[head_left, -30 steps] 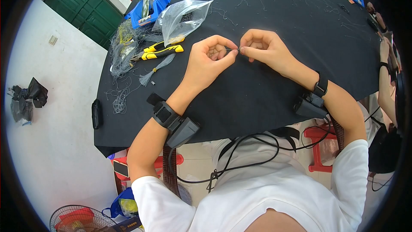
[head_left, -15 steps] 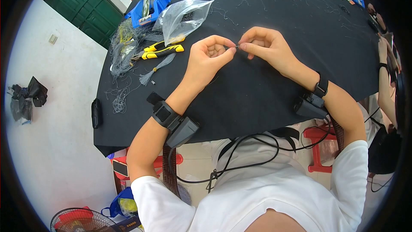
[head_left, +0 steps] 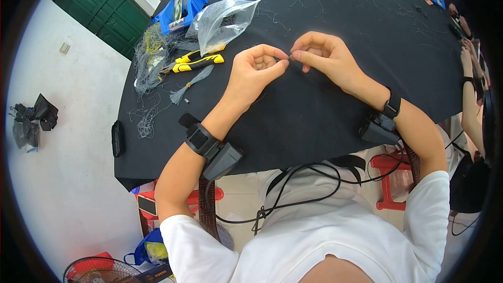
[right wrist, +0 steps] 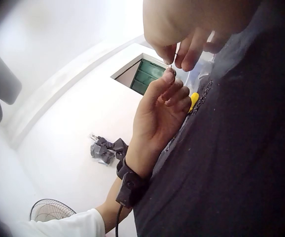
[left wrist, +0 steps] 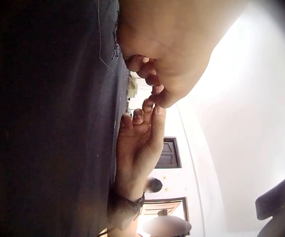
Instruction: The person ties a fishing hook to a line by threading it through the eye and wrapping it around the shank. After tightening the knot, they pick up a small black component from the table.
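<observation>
Dark-grey thin strand [right wrist: 176,55], pinched by fingers of my left hand [head_left: 253,70] and right hand [head_left: 329,58], seems mid-alignment; I must next steady it.

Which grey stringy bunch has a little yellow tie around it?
The bundle below the pliers in the head view; a yellowish tie cinches it, while the big heap and the small tangle look loose.

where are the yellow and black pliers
In the head view, the pliers lie on the black-covered table, left of the left hand, between the clear plastic bag and the tied grey bundle.
</observation>
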### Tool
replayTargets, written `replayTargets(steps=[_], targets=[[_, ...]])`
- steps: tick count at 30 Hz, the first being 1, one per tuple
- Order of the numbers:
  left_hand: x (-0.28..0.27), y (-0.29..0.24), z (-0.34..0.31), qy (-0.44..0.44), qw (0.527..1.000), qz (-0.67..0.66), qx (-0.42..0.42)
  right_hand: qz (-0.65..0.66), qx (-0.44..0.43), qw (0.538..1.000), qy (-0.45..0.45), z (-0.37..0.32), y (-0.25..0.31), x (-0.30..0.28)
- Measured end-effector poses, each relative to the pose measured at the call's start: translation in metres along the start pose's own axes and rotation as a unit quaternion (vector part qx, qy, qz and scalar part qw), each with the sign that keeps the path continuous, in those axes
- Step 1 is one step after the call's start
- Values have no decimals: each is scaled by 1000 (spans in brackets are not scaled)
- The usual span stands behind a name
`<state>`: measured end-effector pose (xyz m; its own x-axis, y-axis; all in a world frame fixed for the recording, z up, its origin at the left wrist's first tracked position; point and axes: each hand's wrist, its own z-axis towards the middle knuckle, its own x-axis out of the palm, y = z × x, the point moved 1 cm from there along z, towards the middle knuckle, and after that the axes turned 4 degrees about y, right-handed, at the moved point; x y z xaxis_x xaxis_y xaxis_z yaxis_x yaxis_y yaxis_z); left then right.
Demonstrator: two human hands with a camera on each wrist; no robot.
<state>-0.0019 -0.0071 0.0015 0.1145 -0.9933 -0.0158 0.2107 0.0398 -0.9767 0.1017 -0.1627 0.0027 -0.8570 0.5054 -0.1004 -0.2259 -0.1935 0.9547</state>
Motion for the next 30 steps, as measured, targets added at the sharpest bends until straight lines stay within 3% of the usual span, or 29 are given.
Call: replayTargets(steps=[30], targets=[[-5, 1, 0, -4, 999, 32, 3, 16, 27, 999, 8, -2, 5, 2]])
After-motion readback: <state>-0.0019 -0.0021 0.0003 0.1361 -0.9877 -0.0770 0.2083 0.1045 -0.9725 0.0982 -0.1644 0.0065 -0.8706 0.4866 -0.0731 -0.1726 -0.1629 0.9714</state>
